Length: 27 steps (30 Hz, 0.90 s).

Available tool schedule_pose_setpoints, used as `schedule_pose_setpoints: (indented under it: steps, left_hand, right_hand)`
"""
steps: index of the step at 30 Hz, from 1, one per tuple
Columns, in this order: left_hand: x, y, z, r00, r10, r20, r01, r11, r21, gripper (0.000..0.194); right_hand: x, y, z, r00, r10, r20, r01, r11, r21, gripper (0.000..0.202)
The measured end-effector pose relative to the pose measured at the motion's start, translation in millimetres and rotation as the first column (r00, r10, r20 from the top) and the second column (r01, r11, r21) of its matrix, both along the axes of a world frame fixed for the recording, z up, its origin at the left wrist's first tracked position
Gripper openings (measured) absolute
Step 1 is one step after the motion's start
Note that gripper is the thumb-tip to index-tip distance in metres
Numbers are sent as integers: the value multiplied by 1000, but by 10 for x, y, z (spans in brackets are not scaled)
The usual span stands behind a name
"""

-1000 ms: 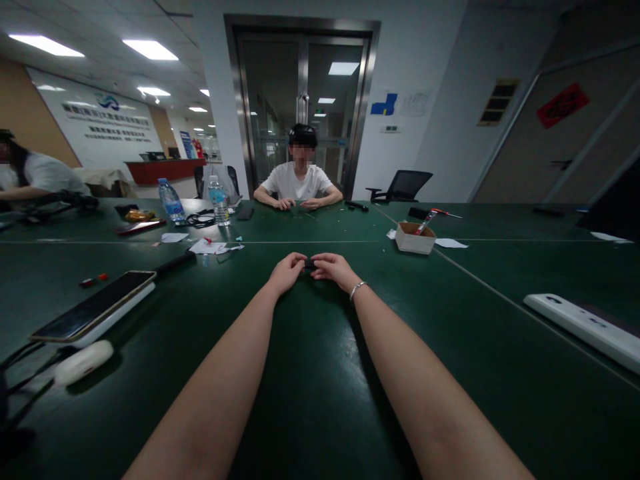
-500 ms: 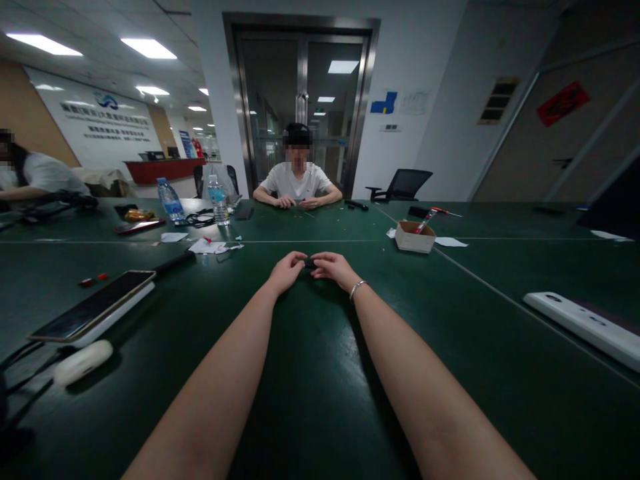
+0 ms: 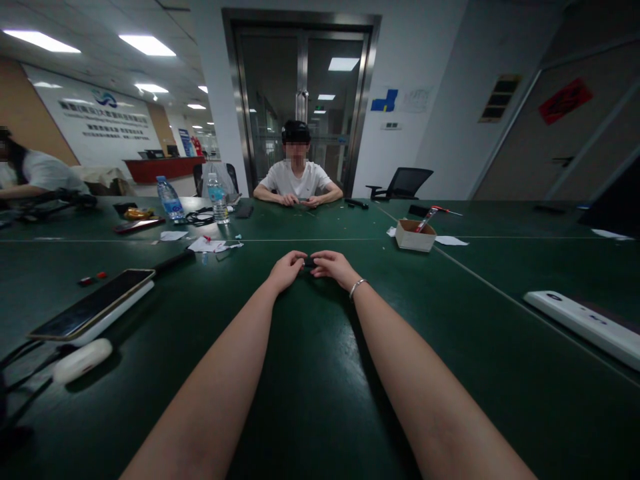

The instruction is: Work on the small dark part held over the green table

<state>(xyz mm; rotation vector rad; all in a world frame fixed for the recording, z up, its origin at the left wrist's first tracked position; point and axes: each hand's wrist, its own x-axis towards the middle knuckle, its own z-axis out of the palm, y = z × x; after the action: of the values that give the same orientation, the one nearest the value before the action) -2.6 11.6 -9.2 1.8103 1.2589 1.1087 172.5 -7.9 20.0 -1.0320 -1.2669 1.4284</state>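
Observation:
Over the middle of the green table (image 3: 310,347), a small dark object (image 3: 309,263) sits between my two hands. My left hand (image 3: 288,271) has its fingers closed on the object's left end. From the other side, my right hand (image 3: 334,267), with a silver bracelet at the wrist, grips the right end between thumb and fingers. Most of the object is hidden by my fingertips, so its exact shape cannot be made out.
A phone (image 3: 95,303) lies on a white box at the left, near a white mouse-like object (image 3: 83,361). Bottles (image 3: 170,199) and paper scraps (image 3: 207,245) are farther back. A small box (image 3: 415,237) and white device (image 3: 585,327) lie right. A person (image 3: 297,179) sits opposite.

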Motion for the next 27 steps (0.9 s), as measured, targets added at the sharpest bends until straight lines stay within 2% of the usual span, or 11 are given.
schedule_pose_setpoints:
  steps: [5, 9, 13, 16, 21, 27]
  left_hand:
    - [11, -33, 44, 1000, 12, 9, -12, 999, -47, 32]
    - [15, -44, 55, 999, 39, 9, -39, 999, -24, 30]
    - [7, -38, 42, 1000, 5, 13, -4, 999, -53, 32]
    - [0, -39, 37, 1000, 3, -11, -3, 1000, -27, 30]
    - [10, -23, 22, 999, -21, 32, 22, 999, -34, 30]
    - [3, 15, -20, 1000, 13, 25, -14, 1000, 3, 29]
  right_hand:
    - [5, -4, 10, 1000, 3, 0, -3, 1000, -5, 14]
    - [7, 4, 1, 1000, 11, 1, -11, 1000, -7, 14]
    - [9, 6, -7, 1000, 13, -9, -13, 1000, 0, 14]
    - [13, 7, -11, 1000, 15, -6, -15, 1000, 3, 13]
    - [12, 12, -13, 1000, 5, -2, -5, 1000, -2, 14]
    - [3, 19, -12, 1000, -7, 5, 7, 1000, -14, 14]
